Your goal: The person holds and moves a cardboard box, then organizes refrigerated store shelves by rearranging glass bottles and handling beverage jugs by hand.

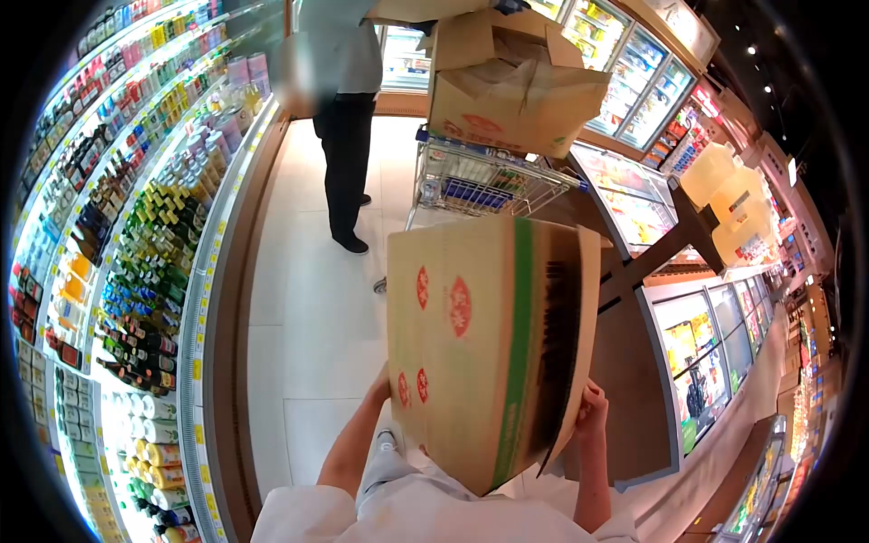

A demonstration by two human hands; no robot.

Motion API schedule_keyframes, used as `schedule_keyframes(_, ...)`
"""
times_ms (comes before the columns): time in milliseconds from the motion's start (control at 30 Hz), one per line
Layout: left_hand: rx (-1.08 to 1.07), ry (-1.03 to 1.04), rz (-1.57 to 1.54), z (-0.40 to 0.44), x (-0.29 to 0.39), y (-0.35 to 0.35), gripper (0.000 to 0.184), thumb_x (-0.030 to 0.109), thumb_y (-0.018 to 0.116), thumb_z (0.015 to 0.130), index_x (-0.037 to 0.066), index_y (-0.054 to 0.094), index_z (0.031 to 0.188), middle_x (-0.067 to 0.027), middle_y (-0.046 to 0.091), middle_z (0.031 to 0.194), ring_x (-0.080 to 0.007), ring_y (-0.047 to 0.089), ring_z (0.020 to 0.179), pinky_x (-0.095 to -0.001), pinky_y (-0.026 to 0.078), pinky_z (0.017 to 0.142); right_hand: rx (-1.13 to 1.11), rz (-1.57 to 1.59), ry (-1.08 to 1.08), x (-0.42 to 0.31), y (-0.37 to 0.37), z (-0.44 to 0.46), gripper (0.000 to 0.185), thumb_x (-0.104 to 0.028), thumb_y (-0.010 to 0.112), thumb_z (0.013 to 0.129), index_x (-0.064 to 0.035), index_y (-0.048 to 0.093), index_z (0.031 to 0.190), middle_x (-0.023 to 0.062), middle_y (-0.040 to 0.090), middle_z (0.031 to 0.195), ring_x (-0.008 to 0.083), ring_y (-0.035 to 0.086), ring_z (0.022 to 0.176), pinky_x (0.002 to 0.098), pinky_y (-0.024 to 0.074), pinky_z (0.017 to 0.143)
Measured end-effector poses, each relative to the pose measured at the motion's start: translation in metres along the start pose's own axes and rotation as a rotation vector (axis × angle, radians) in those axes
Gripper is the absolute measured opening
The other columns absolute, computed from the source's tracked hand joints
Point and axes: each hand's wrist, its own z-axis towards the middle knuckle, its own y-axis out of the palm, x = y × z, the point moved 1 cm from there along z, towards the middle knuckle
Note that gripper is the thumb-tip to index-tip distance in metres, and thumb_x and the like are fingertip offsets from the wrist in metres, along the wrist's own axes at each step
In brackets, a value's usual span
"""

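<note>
The wearer has on a plain, loose off-white fabric top (434, 523) with short, wide sleeves (303, 514), leaving both forearms bare. Below are light-grey cloth trousers (396, 471), softly creased, and one pale grey-and-white shoe (387, 441), its finer details too small to make out.

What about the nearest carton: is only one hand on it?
No, the left hand and right hand are both on the carton, at opposite sides.

Brown cardboard box (475, 357) (green-striped, red-marked), held in front.
</note>
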Motion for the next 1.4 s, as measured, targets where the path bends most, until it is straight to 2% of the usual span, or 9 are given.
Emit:
schedule_keyframes(100, 0.155, -0.150, -0.161, -0.004, 0.000, 0.006, 0.061, 0.054, 0.028, 0.088, 0.002, 0.046, 0.116, -0.0074, 0.056, 0.106, -0.0163, 0.050, 0.100, -0.0341, 0.038, 0.085, 0.034, -0.149, -0.052, -0.021, 0.030, -0.018, 0.027, -0.022, 0.058, 0.075, 0.0028, 0.057, 0.087, 0.0036, 0.059, 0.073, 0.0071, 0.053, 0.058, 0.0160, 0.0391, 0.048)
schedule_keyframes(200, 0.145, -0.240, -0.193, -0.013, -0.008, 0.012, 0.068, 0.063, 0.026, 0.083, 0.008, 0.042, 0.118, -0.0056, 0.052, 0.105, -0.0183, 0.048, 0.098, -0.0363, 0.037, 0.087, 0.054, -0.155, -0.121, -0.022, 0.043, -0.026, 0.023, -0.013, 0.063, 0.069, 0.0039, 0.058, 0.084, 0.0052, 0.060, 0.074, 0.0106, 0.056, 0.065, 0.0197, 0.0424, 0.061)
schedule_keyframes(333, -0.152, 0.288, 0.240, -0.028, -0.037, 0.022, 0.047, 0.041, 0.046, 0.086, 0.005, 0.043, 0.117, -0.0062, 0.051, 0.107, -0.0159, 0.048, 0.100, -0.0338, 0.042, 0.085, 0.059, -0.305, -0.093, -0.021, 0.066, -0.030, 0.021, -0.004, 0.066, 0.065, 0.0045, 0.059, 0.082, 0.0024, 0.058, 0.072, 0.0087, 0.053, 0.065, 0.0201, 0.0408, 0.061)
schedule_keyframes(600, -0.153, 0.138, 0.149, -0.035, -0.053, 0.027, 0.045, 0.035, 0.048, 0.086, 0.003, 0.043, 0.117, -0.0071, 0.051, 0.108, -0.0157, 0.049, 0.097, -0.0319, 0.044, 0.082, -0.009, -0.860, -0.207, 0.002, 0.094, -0.018, 0.033, -0.017, 0.074, 0.061, 0.0022, 0.060, 0.085, 0.0003, 0.056, 0.069, 0.0070, 0.046, 0.060, 0.0231, 0.0367, 0.056)
schedule_keyframes(867, -0.023, 0.127, -0.218, -0.045, -0.018, -0.008, 0.043, 0.028, 0.048, 0.087, -0.001, 0.041, 0.119, -0.0090, 0.051, 0.109, -0.0160, 0.053, 0.090, -0.0286, 0.047, 0.075, -0.050, -0.214, -0.038, -0.009, 0.102, -0.010, 0.026, 0.000, 0.065, 0.067, 0.0083, 0.059, 0.091, 0.0063, 0.060, 0.080, 0.0119, 0.057, 0.071, 0.0220, 0.0439, 0.067)
schedule_keyframes(900, -0.020, 0.183, 0.065, -0.040, -0.013, -0.020, 0.048, 0.029, 0.048, 0.087, -0.002, 0.037, 0.123, -0.0106, 0.051, 0.109, -0.0182, 0.052, 0.095, -0.0306, 0.045, 0.081, -0.056, -0.149, -0.011, -0.009, 0.100, -0.009, 0.027, 0.000, 0.064, 0.067, 0.0088, 0.058, 0.092, 0.0075, 0.061, 0.080, 0.0125, 0.057, 0.072, 0.0224, 0.0441, 0.067)
schedule_keyframes(967, 0.066, 0.111, 0.029, -0.049, 0.014, -0.019, 0.035, 0.021, 0.054, 0.084, 0.000, 0.048, 0.111, -0.0103, 0.056, 0.098, -0.0158, 0.056, 0.086, -0.0290, 0.050, 0.065, -0.061, -0.150, -0.007, -0.009, 0.100, -0.007, 0.024, -0.001, 0.061, 0.067, 0.0084, 0.059, 0.088, 0.0087, 0.062, 0.081, 0.0133, 0.058, 0.071, 0.0228, 0.0432, 0.066)
schedule_keyframes(1133, 0.169, -0.072, -0.034, -0.048, 0.010, -0.032, 0.064, 0.052, 0.021, 0.090, 0.004, 0.027, 0.131, -0.0100, 0.045, 0.121, -0.0213, 0.046, 0.107, -0.0311, 0.039, 0.089, -0.003, -0.049, 0.067, 0.017, 0.077, 0.003, 0.024, -0.007, 0.059, 0.070, 0.0061, 0.059, 0.091, 0.0079, 0.062, 0.081, 0.0136, 0.058, 0.071, 0.0229, 0.0431, 0.065)
schedule_keyframes(1400, 0.498, -0.010, -0.052, -0.054, -0.003, -0.035, 0.041, 0.044, 0.055, 0.081, 0.004, 0.050, 0.089, -0.0046, 0.053, 0.076, -0.0108, 0.051, 0.068, -0.0257, 0.043, 0.060, 0.141, -0.032, 0.015, 0.056, 0.052, 0.010, 0.032, -0.012, 0.052, 0.082, 0.0013, 0.050, 0.111, 0.0078, 0.058, 0.101, 0.0141, 0.055, 0.089, 0.0253, 0.0444, 0.076)
